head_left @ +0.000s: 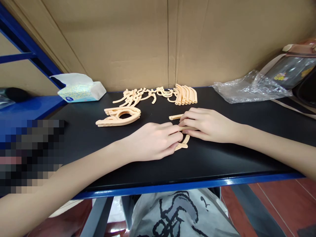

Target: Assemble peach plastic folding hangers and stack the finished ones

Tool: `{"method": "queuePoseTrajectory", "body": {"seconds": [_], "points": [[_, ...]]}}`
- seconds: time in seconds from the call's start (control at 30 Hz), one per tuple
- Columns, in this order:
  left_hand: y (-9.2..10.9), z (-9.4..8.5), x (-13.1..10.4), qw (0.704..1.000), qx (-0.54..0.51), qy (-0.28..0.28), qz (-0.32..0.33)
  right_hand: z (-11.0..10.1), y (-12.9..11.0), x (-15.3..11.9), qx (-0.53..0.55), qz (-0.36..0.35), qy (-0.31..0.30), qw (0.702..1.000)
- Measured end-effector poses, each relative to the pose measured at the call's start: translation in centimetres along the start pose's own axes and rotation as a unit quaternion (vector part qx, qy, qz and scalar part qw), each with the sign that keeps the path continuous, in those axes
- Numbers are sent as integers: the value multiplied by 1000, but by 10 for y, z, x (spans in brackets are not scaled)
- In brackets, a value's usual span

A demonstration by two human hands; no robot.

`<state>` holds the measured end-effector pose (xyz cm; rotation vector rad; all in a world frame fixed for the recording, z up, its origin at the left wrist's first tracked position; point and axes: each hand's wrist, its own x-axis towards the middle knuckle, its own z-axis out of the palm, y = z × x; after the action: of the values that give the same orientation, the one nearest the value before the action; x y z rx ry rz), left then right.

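Observation:
A beige plastic folding hanger (184,143) lies low on the black table, largely hidden under my fingers. My left hand (159,140) grips its left side, fingers curled. From the right, my right hand (206,124) has its fingers closed over the upper part, and the fingertips of both hands nearly meet. A straight beige hanger arm (175,117) pokes out beyond my right fingertips. Left of the hands rests a stack of folded hangers (119,117). Farther back are a row of curved hanger arms (185,94) and a loose heap of hook-shaped hanger pieces (132,97).
A tissue pack (80,90) sits at the back left by a blue metal frame (27,39). Crumpled clear plastic (249,88) and a transparent bag (292,70) with a strap lie at the right. Cardboard (138,42) walls off the back. The table's blue edge (172,187) runs in front.

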<state>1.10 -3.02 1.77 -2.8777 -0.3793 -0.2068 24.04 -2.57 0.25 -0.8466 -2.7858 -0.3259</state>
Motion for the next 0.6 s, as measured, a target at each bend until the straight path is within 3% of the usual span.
{"method": "queuePoseTrajectory", "body": {"seconds": [0.6], "points": [[-1, 1, 0, 1000, -9, -6, -8, 0, 0, 0, 4, 2, -1, 1000]]}}
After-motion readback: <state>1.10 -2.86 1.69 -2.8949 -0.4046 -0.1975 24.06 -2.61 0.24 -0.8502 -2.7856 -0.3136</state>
